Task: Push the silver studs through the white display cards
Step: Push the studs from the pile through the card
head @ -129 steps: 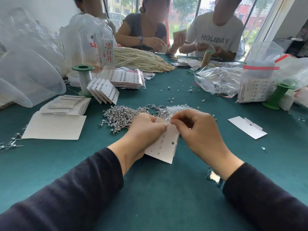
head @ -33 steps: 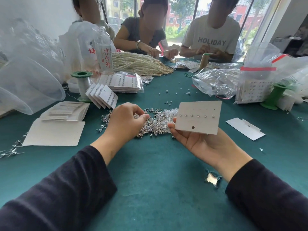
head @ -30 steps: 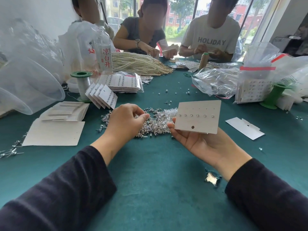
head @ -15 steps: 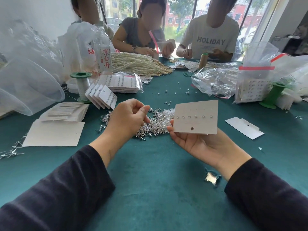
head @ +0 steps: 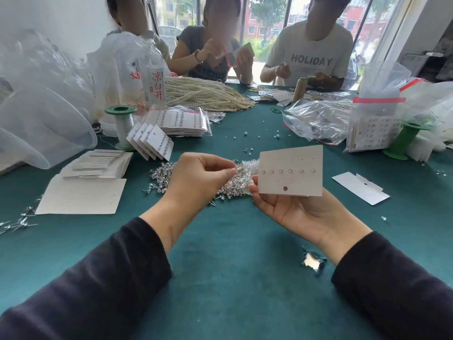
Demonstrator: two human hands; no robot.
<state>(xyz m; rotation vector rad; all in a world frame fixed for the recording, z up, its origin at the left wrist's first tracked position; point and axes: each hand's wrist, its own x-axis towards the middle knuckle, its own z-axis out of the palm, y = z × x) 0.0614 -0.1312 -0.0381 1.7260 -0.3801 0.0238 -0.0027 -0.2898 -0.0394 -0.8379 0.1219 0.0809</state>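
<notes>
Silver studs [head: 241,185] are heaped on the green table [head: 232,231], just beyond the left hand [head: 196,180], whose thumb & forefinger are closed tip to tip; whether a stud is pinched can't be told. White display card [head: 291,177], w/ six studs seated, is held upright just right of the heap, clamped by the right hand [head: 296,212]. Risk: stud could be dropped or pushed off-hole, creasing card, if pinch is loose.

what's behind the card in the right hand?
The stud pile reaches the left edge of the card; any more of it is covered. The right hand shows thumb and palm; its fingers behind are hidden.
</notes>
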